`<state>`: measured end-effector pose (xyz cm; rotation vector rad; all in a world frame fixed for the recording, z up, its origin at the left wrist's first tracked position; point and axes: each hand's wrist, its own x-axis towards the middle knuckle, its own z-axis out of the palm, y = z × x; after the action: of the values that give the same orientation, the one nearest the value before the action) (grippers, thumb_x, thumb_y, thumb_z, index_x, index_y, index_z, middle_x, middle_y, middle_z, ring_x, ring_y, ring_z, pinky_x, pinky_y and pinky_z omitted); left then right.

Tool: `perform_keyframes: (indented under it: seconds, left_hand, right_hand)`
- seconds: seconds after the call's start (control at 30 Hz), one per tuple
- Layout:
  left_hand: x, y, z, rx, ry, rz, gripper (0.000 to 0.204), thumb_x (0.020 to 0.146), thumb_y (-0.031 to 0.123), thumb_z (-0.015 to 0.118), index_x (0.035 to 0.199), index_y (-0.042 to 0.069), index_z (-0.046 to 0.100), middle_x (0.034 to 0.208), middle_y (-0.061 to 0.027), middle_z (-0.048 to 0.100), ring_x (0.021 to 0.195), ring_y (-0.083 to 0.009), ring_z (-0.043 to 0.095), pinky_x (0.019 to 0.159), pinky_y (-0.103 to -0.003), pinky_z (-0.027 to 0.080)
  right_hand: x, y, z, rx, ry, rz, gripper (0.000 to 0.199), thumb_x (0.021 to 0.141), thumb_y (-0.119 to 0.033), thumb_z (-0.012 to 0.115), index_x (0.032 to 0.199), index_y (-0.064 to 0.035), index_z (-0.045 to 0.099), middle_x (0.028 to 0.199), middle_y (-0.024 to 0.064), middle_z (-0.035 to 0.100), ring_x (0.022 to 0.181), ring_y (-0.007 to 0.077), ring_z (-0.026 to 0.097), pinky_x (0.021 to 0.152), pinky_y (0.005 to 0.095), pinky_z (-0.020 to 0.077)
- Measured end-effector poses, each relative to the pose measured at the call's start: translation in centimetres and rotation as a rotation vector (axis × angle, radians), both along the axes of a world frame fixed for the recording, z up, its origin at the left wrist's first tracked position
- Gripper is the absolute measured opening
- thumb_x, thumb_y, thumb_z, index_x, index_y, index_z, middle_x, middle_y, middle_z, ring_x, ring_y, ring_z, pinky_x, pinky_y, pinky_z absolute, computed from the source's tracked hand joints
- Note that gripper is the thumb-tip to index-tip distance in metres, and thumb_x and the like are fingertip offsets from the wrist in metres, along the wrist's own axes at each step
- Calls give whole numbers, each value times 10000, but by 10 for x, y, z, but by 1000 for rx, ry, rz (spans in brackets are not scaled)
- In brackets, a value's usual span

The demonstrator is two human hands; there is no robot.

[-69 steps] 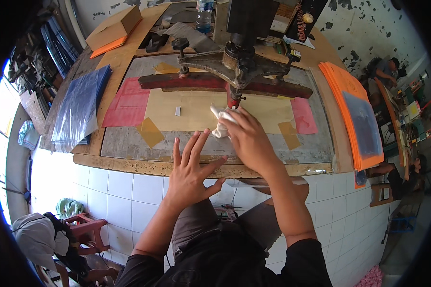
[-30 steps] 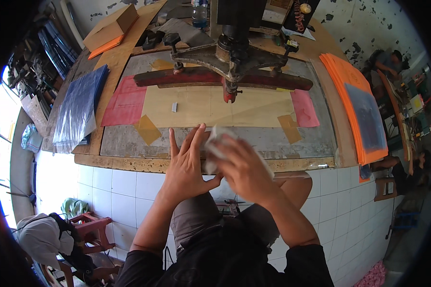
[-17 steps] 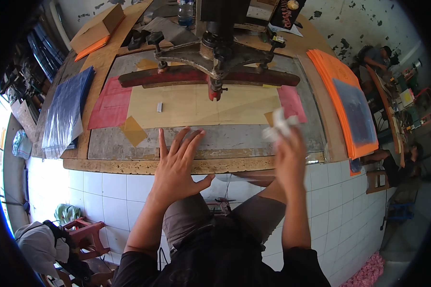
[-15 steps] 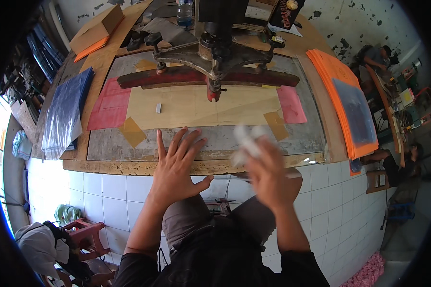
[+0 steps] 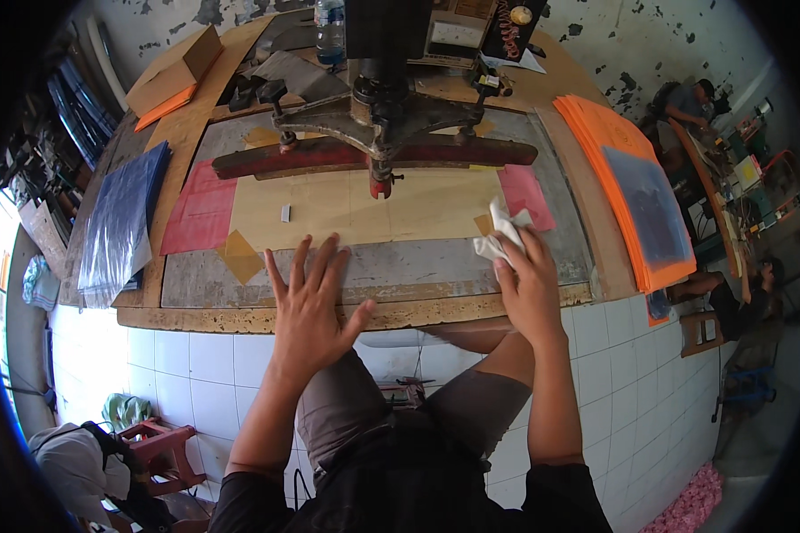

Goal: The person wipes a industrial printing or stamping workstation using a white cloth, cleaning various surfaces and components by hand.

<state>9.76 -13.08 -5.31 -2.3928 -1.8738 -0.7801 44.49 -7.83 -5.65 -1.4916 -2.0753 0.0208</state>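
White cloth (image 5: 500,238) juts ahead of the right hand (image 5: 533,284) gripping it, the left hand (image 5: 309,306) splayed.

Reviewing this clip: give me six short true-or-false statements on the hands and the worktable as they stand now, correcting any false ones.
1. The right hand holds a crumpled white cloth, while the left hand holds nothing. True.
2. The left hand's fingers are clenched into a fist. False: they are spread apart across the flat grey plate.
3. A small white rectangular piece lies on the long cream sheet. True.
4. The cloth is by the cream sheet's left end. False: it is near the right end.
5. A stack of flat orange sheets lies on the right side of the wooden worktable. True.
6. Pink shows at only one end of the cream sheet. False: pink sheets show at both ends.
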Motion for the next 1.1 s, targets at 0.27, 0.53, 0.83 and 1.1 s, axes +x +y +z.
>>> perform_keyframes:
  seconds: [0.27, 0.53, 0.83, 1.1]
  left_hand:
    - [-31, 45, 26, -114, 89, -117, 618, 1022, 372, 694, 1580, 111, 650, 1729, -73, 565, 1681, -358, 375, 1423, -669, -20]
    - [-36, 47, 13, -79, 69, -138, 673, 982, 392, 742, 1600, 141, 651, 1721, -56, 578, 1659, -374, 413, 1414, -692, -3]
    - [-34, 46, 17, -76, 49, -110, 710, 957, 393, 758, 1622, 175, 643, 1739, -31, 563, 1673, -364, 394, 1414, -692, -16]
    - [-36, 50, 7, -40, 39, -106, 714, 963, 459, 760, 1600, 151, 660, 1717, -53, 579, 1653, -384, 417, 1400, -726, 16]
  right_hand:
    - [10, 65, 5, -23, 4, 28, 383, 1087, -179, 711, 1451, -59, 713, 1494, 200, 646, 1438, 457, 582, 1215, 550, 487]
    - [-118, -48, 4, -10, -27, 475, 416, 1005, -127, 759, 1419, -90, 759, 1652, 147, 588, 1555, 404, 523, 1263, 584, 452]
    - [-13, -14, 9, -73, 79, -70, 411, 1056, -136, 747, 1466, -128, 757, 1568, 185, 642, 1506, 456, 554, 1224, 555, 490]
    - [-116, -50, 17, -73, -2, 504, 444, 993, -126, 790, 1436, -133, 773, 1613, 124, 626, 1549, 401, 533, 1242, 566, 464]
